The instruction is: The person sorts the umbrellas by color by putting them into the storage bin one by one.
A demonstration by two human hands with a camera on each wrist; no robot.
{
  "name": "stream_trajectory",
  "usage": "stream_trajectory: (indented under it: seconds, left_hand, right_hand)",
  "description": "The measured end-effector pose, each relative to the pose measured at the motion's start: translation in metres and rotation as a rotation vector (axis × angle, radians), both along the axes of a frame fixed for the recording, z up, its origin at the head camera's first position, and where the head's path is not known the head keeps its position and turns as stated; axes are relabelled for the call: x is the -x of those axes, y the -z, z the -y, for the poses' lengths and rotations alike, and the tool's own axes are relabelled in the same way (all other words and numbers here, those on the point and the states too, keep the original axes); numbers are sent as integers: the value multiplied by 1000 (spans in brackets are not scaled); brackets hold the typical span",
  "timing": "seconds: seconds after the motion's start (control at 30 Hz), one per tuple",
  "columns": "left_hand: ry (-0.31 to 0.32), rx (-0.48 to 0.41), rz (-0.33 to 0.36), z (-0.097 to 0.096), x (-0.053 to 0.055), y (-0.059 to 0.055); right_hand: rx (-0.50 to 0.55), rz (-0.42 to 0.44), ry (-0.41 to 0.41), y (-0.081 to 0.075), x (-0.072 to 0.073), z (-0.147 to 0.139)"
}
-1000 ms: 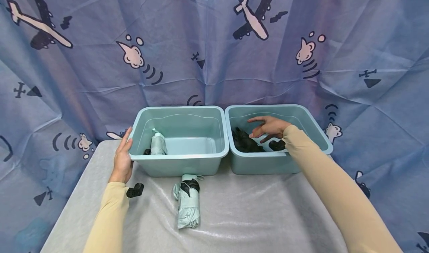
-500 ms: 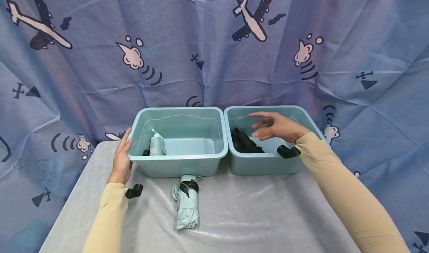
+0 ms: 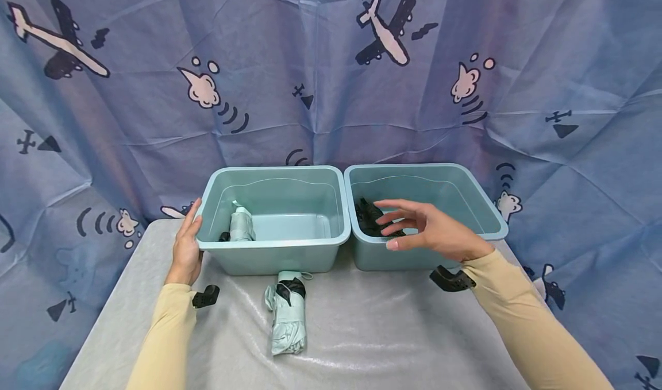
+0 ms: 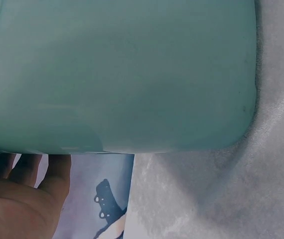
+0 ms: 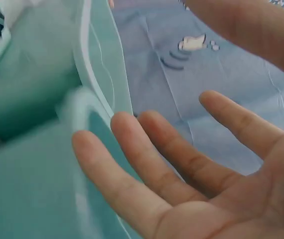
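Against the left rim of the left green bin (image 3: 279,243) rests my left hand (image 3: 185,255), its fingers fairly straight. My right hand (image 3: 426,229) is above the front rim of the right green bin (image 3: 414,169), holding nothing; its fingers are spread and slightly bent in the right wrist view. Beneath and beyond those fingers, a black folded bundle (image 3: 365,216) lies in the right bin, partly hidden. The left bin contains a pale green folded umbrella (image 3: 241,225) with a small black object beside it. Another pale green folded umbrella (image 3: 288,324), partly black near its top, lies on the table.
The bins stand side by side at the back of a table with a grey cloth (image 3: 372,332). A blue curtain with airplane prints (image 3: 269,62) hangs behind them. Each wrist wears a black camera mount, one visible on the right wrist (image 3: 451,279).
My right hand has risen out of the right bin and come back toward its front rim, fingers spreading. My left hand stays at the left bin's rim.
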State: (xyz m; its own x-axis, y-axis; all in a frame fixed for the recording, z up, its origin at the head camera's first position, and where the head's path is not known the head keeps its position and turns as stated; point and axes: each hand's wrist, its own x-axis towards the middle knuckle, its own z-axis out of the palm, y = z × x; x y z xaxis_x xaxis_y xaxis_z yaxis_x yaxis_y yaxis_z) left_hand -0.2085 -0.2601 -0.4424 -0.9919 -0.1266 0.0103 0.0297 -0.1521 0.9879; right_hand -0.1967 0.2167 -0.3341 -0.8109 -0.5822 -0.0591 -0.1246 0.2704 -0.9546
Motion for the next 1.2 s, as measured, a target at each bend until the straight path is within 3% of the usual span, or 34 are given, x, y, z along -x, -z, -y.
stream_trajectory:
  seconds: [0.37, 0.83, 1.0, 1.2]
  left_hand:
    - [-3, -12, 6, 0, 0, 1]
    - [-1, 0, 11, 0, -1, 0]
    - [-5, 5, 14, 0, 0, 0]
    - [-8, 6, 9, 0, 0, 1]
  right_hand:
    - [113, 94, -77, 57, -40, 40]
    - [130, 291, 4, 142, -54, 95]
    - [144, 367, 40, 159, -55, 109]
    - [150, 418, 65, 163, -55, 121]
